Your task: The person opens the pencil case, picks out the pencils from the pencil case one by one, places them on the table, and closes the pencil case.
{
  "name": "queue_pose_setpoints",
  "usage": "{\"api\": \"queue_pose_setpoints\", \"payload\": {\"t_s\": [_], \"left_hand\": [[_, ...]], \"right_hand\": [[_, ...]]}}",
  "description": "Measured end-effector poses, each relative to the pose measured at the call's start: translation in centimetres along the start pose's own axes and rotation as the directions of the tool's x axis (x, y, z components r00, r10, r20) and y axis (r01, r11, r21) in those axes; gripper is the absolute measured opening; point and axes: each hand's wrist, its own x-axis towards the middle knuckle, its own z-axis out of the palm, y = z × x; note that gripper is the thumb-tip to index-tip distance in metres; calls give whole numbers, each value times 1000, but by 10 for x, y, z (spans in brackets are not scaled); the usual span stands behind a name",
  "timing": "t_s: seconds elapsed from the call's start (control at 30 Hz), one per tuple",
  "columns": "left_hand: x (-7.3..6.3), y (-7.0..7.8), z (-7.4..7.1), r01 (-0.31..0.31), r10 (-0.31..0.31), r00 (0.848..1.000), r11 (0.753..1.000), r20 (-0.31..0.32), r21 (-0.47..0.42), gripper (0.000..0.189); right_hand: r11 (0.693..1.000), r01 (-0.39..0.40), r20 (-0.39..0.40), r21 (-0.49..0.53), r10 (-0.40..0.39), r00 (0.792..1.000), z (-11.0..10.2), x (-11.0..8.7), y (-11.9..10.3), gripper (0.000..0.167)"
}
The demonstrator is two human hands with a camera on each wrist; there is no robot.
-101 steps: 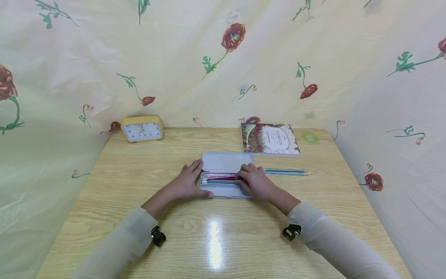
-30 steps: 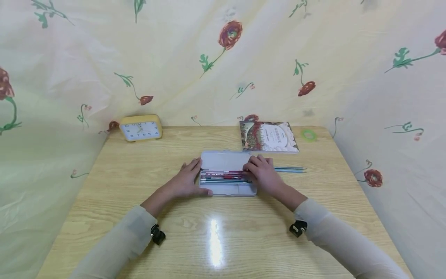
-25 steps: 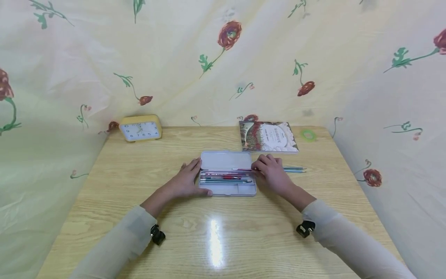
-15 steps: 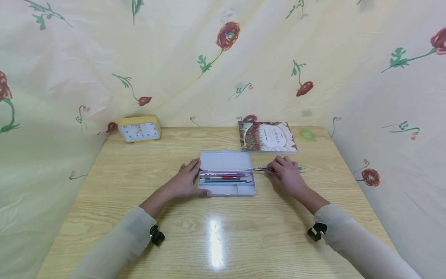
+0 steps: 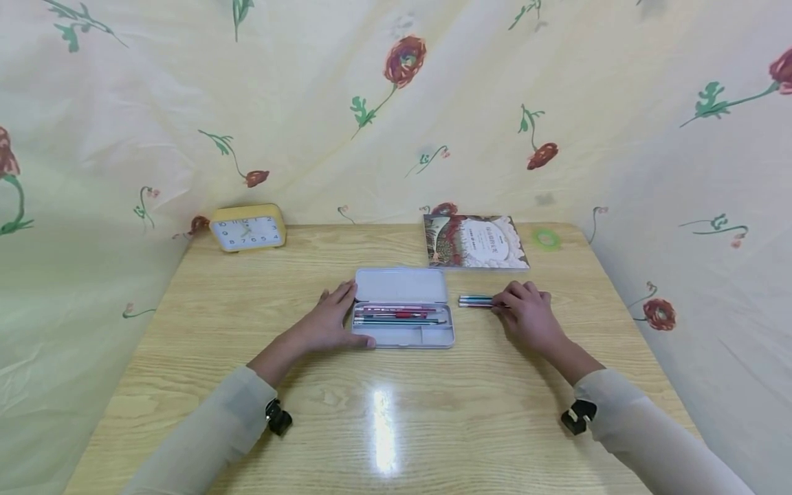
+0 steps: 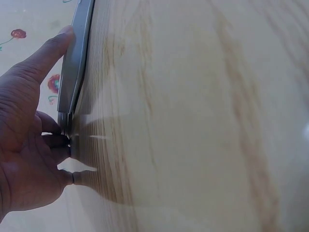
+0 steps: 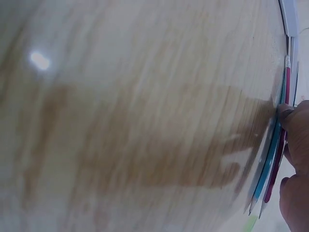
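A pale pencil case (image 5: pixel 439 335) lies with its lid (image 5: pixel 401 285) folded back at mid-table. Inside it are several pens and pencils (image 5: pixel 399 322), some pink-red, some teal. My left hand (image 5: pixel 328 326) spans its left end with fingers extended; in the left wrist view the thumb (image 6: pixel 53 48) lies on the front edge of the case. Right of the case, my right hand (image 5: pixel 529 309) pinches a dark red pencil (image 7: pixel 273 181) between thumb and fingers. It lies alongside blue pencils (image 5: pixel 475 298) on the table, their points toward the right. The hand covers their middles in the head view.
A yellow clock (image 5: pixel 249 228) stands at the back left. Behind the pencils lies an illustrated booklet (image 5: pixel 476 242), with a green tape roll (image 5: pixel 546 239) to its right. Floral cloth (image 5: pixel 309 124) hangs behind and beside the wooden table (image 5: pixel 309 426).
My right hand has taken the dark red pencil out of the case and moved it right, down beside the blue pencils. My left hand has stayed at the case.
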Motion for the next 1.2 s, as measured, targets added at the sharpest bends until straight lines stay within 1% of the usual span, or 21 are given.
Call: {"api": "queue_pose_setpoints", "payload": {"t_s": [0.2, 0.57, 0.87, 1.03, 1.2], "left_hand": [[1, -1, 0, -5, 5, 1000, 1000, 2, 4, 140], [1, -2, 1, -9, 9, 1000, 1000, -3, 3, 140], [2, -2, 1, -11, 11, 1000, 1000, -3, 0, 140], [0, -1, 1, -10, 10, 1000, 1000, -6, -2, 140], [0, 0, 1, -16, 16, 1000, 1000, -7, -1, 140]], "right_hand": [[1000, 1, 2, -12, -1, 1000, 1, 0, 3, 12], [999, 35, -41, -17, -36, 999, 4, -1, 4, 16], [999, 33, -33, -17, -33, 999, 4, -1, 4, 17], [999, 36, -35, 15, -36, 999, 5, 4, -2, 14], [999, 32, 0, 43, -32, 999, 10, 14, -16, 9]]}}
